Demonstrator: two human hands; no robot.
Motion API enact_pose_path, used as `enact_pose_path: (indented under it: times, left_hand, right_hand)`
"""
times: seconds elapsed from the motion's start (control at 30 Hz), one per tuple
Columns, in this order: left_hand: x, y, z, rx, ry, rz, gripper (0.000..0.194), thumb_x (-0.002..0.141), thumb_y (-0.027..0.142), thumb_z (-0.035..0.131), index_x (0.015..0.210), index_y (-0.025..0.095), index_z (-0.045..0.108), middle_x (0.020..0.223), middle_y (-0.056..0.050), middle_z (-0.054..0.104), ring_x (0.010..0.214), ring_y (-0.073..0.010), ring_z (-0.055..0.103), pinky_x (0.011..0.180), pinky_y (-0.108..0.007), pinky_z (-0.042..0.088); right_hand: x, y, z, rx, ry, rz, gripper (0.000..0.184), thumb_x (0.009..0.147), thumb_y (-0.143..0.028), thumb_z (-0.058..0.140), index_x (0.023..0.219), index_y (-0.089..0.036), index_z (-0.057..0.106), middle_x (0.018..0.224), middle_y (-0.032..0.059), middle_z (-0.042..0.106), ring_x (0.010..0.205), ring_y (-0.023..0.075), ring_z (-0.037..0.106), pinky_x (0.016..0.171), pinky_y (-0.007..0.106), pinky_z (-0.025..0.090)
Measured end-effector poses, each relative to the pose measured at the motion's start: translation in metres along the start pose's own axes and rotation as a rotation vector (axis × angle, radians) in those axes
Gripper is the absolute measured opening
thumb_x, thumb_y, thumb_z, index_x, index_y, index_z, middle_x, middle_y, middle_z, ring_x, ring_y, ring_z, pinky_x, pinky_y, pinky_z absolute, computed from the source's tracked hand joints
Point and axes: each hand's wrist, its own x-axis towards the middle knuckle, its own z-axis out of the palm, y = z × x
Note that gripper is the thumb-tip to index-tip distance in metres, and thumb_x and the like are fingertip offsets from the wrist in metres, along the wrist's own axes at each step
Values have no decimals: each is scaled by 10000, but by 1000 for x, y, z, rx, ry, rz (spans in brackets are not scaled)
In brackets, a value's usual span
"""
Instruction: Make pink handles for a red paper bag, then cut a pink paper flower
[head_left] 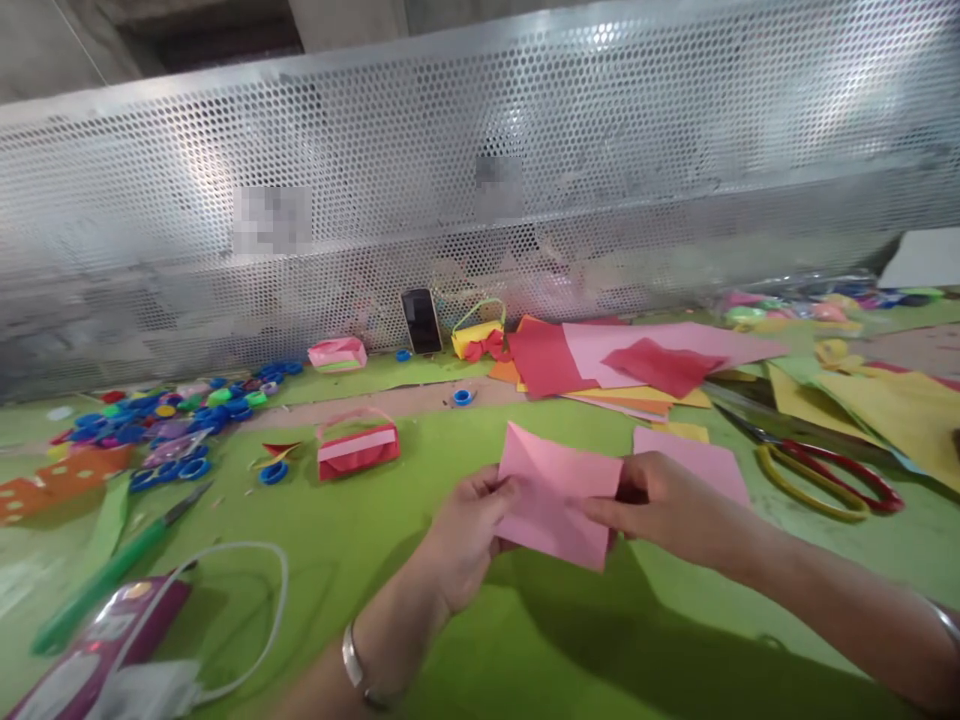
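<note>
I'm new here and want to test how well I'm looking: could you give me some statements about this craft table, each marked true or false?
1. The left hand and the right hand both hold one sheet of pink paper. True.
2. The scissors have two blue handles. False: one handle is yellow, the other red.
3. The smartphone stands in front of a perforated metal panel. True.
4. The green-handled tool lies to the right of both hands. False: it lies to their left.
5. The red paper purse has a pale pink strip across its front. True.
</note>
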Motion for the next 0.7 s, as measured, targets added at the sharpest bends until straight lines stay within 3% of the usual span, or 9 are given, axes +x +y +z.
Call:
enact_pose_path:
  times: [0.1,0.2,0.3,0.4,0.47,0.7]
  left_hand:
    - [-1,1,0,259,6,116,175,846,190,528,752,129,663,664,-8,632,600,-111,540,597,-236,386]
    - [-1,2,-1,357,-18,170,182,822,209,559,692,122,652,623,5,605,571,-97,505,566,-223,342]
    - [-1,4,-3,199,-59,158,134,775,255,648,833,138,679,704,-9,651,614,-107,540,605,-233,399]
    - [-2,2,-4,-45,-97,126,372,678,273,773,1016,169,657,899,-47,693,764,-151,607,739,-295,483]
    - [-2,-2,-1,-112,-129,98,418,650,282,806,1017,151,654,961,-82,693,828,-185,625,788,-332,497]
    - [-8,-16,12,-210,-99,30,221,795,176,665,1009,137,628,941,-105,707,935,-235,651,839,-362,499]
  right_hand:
    - [0,-5,-3,-43,64,-39,229,725,-406,611,641,-195,582,556,-24,513,502,120,456,471,249,310]
    - [2,-4,-5,-9,21,-34,212,740,-395,598,665,-197,593,513,-44,480,437,104,448,440,243,321]
    - [4,6,-7,67,13,-8,225,746,-388,593,639,-194,559,514,-57,450,424,87,439,426,230,322]
    - [6,16,-8,184,61,-23,250,765,-413,581,655,-191,547,552,-55,455,461,90,476,448,226,368]
    - [6,20,-8,246,80,-39,263,776,-425,578,663,-190,542,567,-55,458,480,91,490,462,226,387]
    - [2,18,1,248,9,-21,304,770,-425,613,631,-194,473,534,-61,457,428,87,489,410,213,328]
